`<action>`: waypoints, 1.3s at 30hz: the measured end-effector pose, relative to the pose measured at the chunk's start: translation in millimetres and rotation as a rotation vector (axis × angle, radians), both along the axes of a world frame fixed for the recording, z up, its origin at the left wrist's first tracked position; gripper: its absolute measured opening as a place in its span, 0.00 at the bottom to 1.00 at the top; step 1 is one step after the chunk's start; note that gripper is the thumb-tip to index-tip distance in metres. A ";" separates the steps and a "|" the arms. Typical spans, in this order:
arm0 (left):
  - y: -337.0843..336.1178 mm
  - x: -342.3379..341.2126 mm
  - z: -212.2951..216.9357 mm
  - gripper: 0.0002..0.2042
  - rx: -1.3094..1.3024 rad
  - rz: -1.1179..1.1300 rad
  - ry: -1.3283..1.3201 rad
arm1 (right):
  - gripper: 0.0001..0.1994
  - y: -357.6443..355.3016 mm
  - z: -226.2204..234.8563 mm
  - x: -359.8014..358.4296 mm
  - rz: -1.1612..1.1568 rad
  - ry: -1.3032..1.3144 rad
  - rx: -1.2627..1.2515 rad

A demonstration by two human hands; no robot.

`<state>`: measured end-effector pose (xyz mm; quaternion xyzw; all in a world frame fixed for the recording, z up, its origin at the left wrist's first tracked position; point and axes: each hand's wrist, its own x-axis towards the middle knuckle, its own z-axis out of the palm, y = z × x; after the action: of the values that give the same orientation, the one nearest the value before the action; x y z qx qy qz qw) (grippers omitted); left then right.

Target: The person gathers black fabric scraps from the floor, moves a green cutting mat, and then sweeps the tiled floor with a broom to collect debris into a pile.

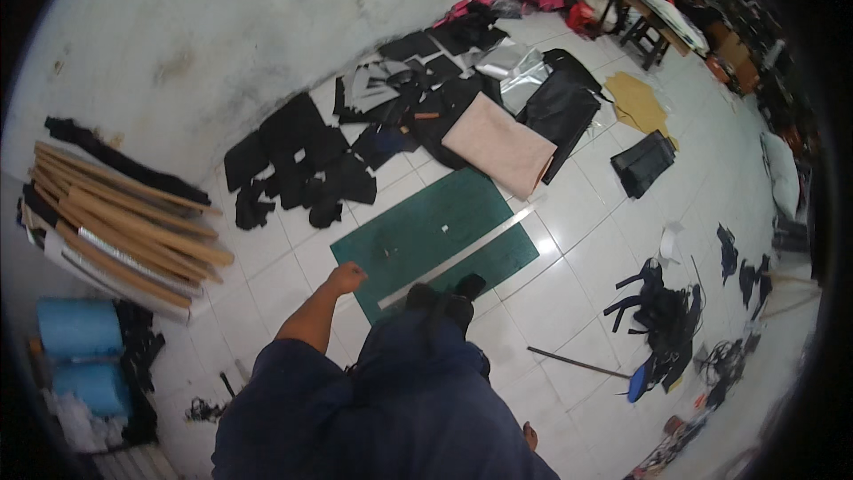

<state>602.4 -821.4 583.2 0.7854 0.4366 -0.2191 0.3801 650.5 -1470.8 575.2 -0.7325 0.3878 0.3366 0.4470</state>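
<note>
My left hand (348, 278) is over the left near edge of a green cutting mat (418, 218) on the floor. Its fingers look curled together; whatever is inside them, if anything, is hidden. A long pale metal ruler (471, 251) lies slantwise across the mat, apart from that hand. On the mat is a tiny white scrap (445, 228). Dark shapes at the mat's near edge partly cover it. Beside my dark blue clothing, low in the picture, a small patch of skin may be my right hand (530, 436); its fingers cannot be made out.
A folded pale pink sheet (499, 144) lies beyond the mat, among black fabric pieces (302, 156) and silver sheeting (524, 80). Brown rolls (133, 222) and blue rolls (80, 327) stand left. Black straps (662, 320) and a thin rod (577, 362) lie right.
</note>
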 end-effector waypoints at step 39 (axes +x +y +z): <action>-143.9 810.4 -75.1 0.18 -0.185 0.023 -0.069 | 0.30 -18.2 -18.8 1009.3 0.210 -0.138 0.124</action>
<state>1412.8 -965.3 508.0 0.7488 0.4104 -0.2270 0.4683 1659.8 -1488.9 556.4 -0.7614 0.2557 0.3538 0.4793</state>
